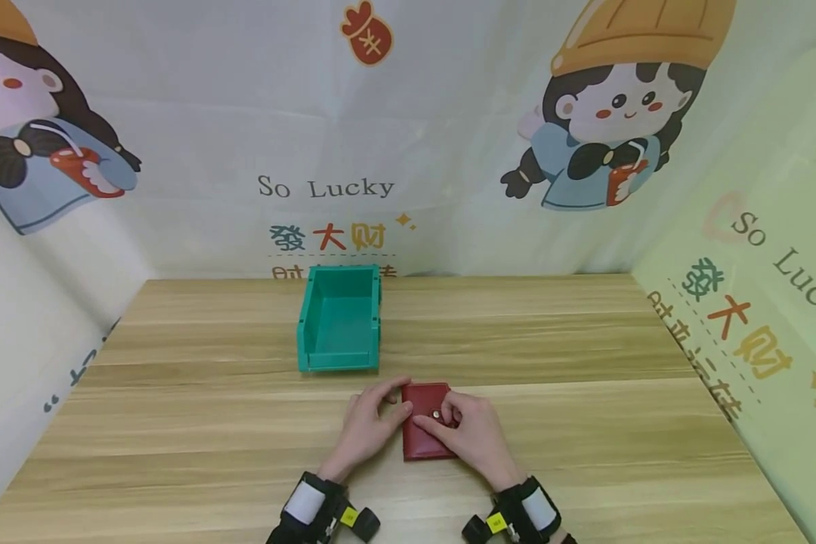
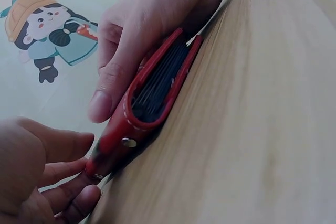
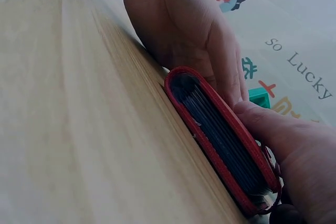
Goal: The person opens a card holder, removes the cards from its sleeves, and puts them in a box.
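A red leather card holder (image 1: 418,442) lies on the table, its snap strap toward the right side. Dark card sleeves show between its covers in both wrist views. My left hand (image 1: 369,425) holds its left edge, thumb near the cover and fingers at the spine (image 2: 118,129). From the right, my right hand (image 1: 477,431) rests its thumb on the cover, while its curled fingers grip the strap side around the metal snap. Those fingertips are partly hidden in the head view.
A teal open-front bin (image 1: 340,361) stands behind the card holder, slightly left. The wood-grain table (image 1: 571,340) meets a printed cloth backdrop (image 1: 449,151) at the back and both sides. Each wrist wears a black strap with a camera.
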The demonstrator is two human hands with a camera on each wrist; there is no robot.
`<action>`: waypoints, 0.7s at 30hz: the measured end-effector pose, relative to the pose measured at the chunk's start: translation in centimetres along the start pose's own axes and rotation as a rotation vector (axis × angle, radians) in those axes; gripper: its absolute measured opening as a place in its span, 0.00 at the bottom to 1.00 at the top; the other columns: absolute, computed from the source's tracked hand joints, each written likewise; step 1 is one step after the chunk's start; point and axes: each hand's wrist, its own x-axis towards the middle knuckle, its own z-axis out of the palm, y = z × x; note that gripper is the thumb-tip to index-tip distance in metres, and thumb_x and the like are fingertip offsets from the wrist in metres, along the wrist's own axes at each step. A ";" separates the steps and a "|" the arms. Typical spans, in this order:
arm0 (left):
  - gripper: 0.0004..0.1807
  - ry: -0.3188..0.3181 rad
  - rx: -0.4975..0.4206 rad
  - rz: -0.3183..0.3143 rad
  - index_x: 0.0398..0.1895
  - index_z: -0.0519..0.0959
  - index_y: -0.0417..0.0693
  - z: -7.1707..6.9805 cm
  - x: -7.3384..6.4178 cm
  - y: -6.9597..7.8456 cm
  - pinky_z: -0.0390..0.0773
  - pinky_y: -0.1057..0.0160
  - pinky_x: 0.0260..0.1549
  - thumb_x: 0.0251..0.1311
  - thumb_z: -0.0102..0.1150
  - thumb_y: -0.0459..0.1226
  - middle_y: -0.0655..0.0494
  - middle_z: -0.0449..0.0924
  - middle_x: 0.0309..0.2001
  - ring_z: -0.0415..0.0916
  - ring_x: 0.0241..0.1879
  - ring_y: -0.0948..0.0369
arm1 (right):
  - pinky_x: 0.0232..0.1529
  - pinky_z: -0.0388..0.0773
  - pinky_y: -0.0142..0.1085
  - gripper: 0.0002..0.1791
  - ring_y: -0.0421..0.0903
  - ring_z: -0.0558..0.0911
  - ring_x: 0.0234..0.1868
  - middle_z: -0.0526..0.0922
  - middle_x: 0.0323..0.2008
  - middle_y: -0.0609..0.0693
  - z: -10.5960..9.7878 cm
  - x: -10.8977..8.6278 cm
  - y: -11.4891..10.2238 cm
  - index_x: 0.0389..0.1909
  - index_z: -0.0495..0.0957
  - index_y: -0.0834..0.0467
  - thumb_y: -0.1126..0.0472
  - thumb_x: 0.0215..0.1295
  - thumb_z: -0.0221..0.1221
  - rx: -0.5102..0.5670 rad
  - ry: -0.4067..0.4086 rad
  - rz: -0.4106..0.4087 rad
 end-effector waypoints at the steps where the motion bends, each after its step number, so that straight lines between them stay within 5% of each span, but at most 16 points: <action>1: 0.20 0.000 0.001 -0.003 0.59 0.80 0.49 0.0 0.0 0.0 0.61 0.59 0.46 0.63 0.65 0.38 0.53 0.83 0.40 0.75 0.43 0.58 | 0.23 0.54 0.24 0.27 0.29 0.62 0.19 0.63 0.16 0.35 0.0 0.0 0.0 0.15 0.65 0.50 0.46 0.53 0.74 -0.009 -0.005 0.004; 11: 0.20 0.000 0.001 0.003 0.58 0.81 0.48 0.1 0.2 0.0 0.61 0.60 0.46 0.62 0.66 0.36 0.52 0.86 0.49 0.78 0.45 0.56 | 0.22 0.51 0.24 0.28 0.29 0.60 0.18 0.59 0.14 0.35 -0.1 -0.1 -0.2 0.15 0.64 0.52 0.45 0.56 0.71 -0.077 -0.034 -0.023; 21: 0.20 0.005 0.010 0.002 0.58 0.82 0.48 0.1 0.1 0.3 0.60 0.60 0.45 0.62 0.66 0.36 0.51 0.86 0.46 0.78 0.44 0.55 | 0.20 0.50 0.22 0.22 0.27 0.58 0.17 0.59 0.15 0.34 0.1 -0.2 0.0 0.16 0.65 0.52 0.57 0.66 0.65 -0.142 0.009 -0.153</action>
